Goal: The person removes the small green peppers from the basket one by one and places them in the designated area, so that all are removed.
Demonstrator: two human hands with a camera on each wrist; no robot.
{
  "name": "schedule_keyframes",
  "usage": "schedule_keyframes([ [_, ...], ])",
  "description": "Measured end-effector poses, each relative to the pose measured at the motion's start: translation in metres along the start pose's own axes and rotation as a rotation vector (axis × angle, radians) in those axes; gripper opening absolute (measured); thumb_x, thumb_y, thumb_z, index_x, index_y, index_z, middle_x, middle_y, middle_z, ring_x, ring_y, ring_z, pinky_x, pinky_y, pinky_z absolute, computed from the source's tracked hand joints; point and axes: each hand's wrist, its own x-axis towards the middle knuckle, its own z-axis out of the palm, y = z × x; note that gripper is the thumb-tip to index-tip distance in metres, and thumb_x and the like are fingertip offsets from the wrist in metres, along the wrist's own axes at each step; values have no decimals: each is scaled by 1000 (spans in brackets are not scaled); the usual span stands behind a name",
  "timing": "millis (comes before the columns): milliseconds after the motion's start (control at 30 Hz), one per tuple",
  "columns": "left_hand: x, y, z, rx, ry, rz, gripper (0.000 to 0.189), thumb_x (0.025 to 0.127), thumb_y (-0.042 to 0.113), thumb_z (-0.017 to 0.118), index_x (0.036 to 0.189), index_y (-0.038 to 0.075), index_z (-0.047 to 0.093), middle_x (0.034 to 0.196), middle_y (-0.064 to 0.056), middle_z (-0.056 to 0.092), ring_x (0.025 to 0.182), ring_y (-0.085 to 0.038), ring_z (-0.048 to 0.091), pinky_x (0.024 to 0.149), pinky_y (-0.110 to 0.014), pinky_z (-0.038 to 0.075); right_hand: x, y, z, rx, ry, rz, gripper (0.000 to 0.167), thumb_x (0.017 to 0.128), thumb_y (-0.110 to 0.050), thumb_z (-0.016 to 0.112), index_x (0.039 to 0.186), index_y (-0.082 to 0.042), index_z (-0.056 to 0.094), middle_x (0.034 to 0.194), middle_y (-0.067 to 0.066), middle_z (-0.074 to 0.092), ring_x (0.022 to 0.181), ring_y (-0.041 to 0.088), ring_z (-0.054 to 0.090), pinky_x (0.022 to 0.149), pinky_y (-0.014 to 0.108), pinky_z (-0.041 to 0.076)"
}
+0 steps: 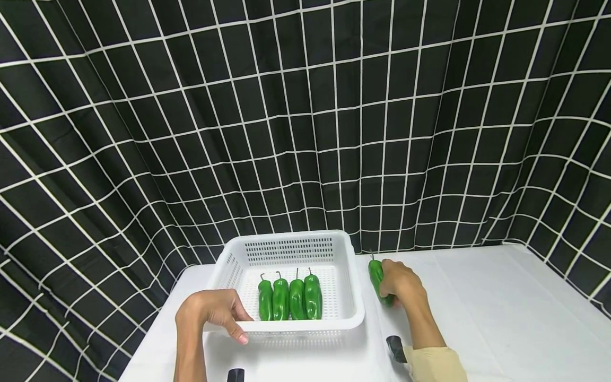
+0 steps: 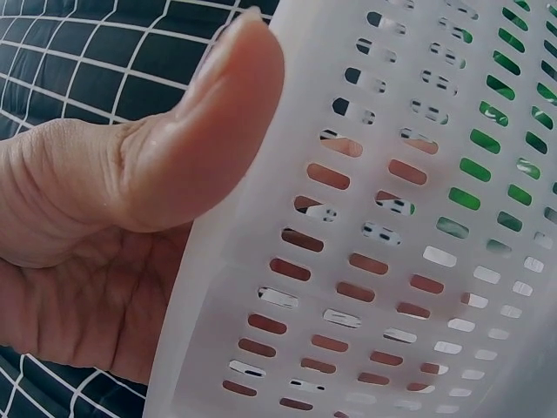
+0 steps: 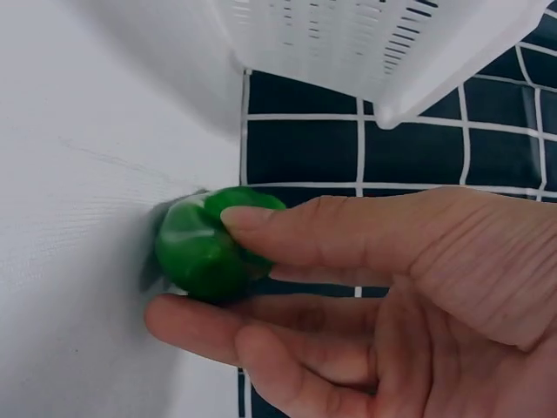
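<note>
1. While the left hand [image 1: 212, 313] hangs onto the near-left part of a white plastic basket [image 1: 296, 326], its thumb sits outside the wall and the other fingers reach over the rim to the inside. Left wrist view backs that up: bits of finger show through the slots.

2. Over to the right, the right hand [image 1: 404, 281] has a long green pepper [image 1: 375, 273] pinched, thumb on one side and fingers on the other. So yeah, that hand is grasping, not released.

3. That pepper is outside the basket, just beside its right wall, stem pointing to the far side. It's right down at the desk [image 1: 496, 313], but I can't tell if it's fully resting there.

4. Inside the basket, four green peppers [image 1: 297, 300] lie side by side in a neat row, all glossy, stems pointing to the back. The two leftmost stems hook over a bit, and the other two are straighter.

5. Rest of the setup: white desk surface, black cloth with a white grid [image 1: 372, 132] at the back and both sides, a beige sleeve [image 1: 436, 363] on the right arm, and a small black piece [image 1: 395, 347] near that wrist.
</note>
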Motion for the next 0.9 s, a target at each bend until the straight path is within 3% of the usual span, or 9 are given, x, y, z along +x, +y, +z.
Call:
schedule_keyframes([
  [233,-1,0,0,17,-4,1,31,68,8,93,98,14,85,95,-2,83,89,-8,63,91,-34,53,1,0,-1,-56,-13,13,33,76,0,81,100,13,63,70,19,70,55,25,73,54,32,57],
  [733,-2,1,0,16,15,-10,33,67,7,93,98,13,85,94,-3,83,89,-9,61,88,-31,52,-3,0,-8,-51,6,-3,22,79,-1,75,93,12,66,64,18,69,53,26,70,49,30,53],
  [900,-2,2,-1,12,-1,5,34,67,6,93,99,14,85,97,-4,83,98,-8,67,96,-38,54,-11,-8,-18,-77,82,-49,20,81,-4,73,94,11,67,67,16,65,57,27,63,51,33,50],
])
